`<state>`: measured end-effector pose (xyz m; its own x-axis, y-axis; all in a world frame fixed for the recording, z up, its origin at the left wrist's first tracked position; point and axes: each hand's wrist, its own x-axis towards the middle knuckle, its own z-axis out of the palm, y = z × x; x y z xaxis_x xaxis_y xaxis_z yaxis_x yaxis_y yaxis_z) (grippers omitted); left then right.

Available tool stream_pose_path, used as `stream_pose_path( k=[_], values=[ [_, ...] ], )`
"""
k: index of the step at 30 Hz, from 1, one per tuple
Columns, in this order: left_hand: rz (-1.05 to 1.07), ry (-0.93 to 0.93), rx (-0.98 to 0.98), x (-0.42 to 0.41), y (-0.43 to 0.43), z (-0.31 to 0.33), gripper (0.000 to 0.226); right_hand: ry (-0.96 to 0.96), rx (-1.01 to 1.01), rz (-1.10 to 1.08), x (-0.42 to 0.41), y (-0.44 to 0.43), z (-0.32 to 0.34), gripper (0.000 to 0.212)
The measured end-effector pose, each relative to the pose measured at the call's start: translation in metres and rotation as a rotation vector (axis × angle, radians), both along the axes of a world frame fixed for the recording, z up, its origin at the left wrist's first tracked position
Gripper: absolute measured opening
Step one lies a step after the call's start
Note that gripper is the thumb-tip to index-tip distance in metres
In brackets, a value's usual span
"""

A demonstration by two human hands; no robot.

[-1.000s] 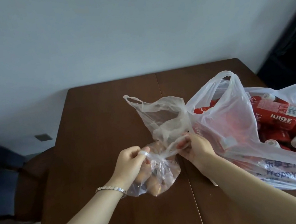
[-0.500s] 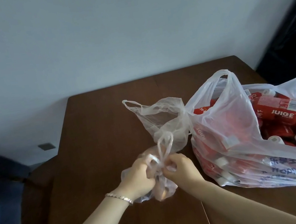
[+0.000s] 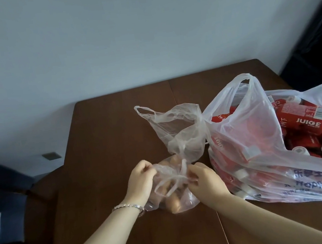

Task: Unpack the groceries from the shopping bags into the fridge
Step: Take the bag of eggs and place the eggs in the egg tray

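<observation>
Both hands work at the tied neck of a small clear bag (image 3: 175, 200) that lies on the brown worktop (image 3: 106, 143), near its middle seam. The left hand (image 3: 142, 179), at 9 o'clock of the knot, has its fingers curled in, pinching the gathered plastic. The fingertips themselves are tucked out of sight. The right hand (image 3: 205, 180), at 3 o'clock of the knot, pinches the twisted handle loop between thumb and fingers. A bracelet (image 3: 127, 207) sits on the left wrist.

Through the film the bag's contents show only as rounded brownish shapes, too blurred to name. At 12 o'clock of the knot a thin translucent bag (image 3: 178, 131) stands crumpled, one handle loop raised. I cannot tell whether it is joined to the small one or separate.

At 3 o'clock a large white shopping bag (image 3: 252, 128) slumps open on the worktop, touching the thin bag. It is full of red juice bottles (image 3: 303, 120) with white caps, many veiled by the plastic. Its right part and its printed lettering run off the frame edge. A dark chair (image 3: 40, 193) at 9 o'clock is partly hidden by the worktop, and the fridge cannot be made out.
</observation>
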<state>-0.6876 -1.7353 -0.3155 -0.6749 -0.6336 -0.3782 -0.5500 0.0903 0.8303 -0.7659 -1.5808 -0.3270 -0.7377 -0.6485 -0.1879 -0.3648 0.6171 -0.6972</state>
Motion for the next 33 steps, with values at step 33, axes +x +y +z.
stream_pose_path(
  k=[33],
  values=[
    [-0.601, -0.935, -1.121, 0.026, 0.008, 0.026, 0.034, 0.343, 0.774, 0.392, -0.021, -0.036, 0.027, 0.037]
  ],
)
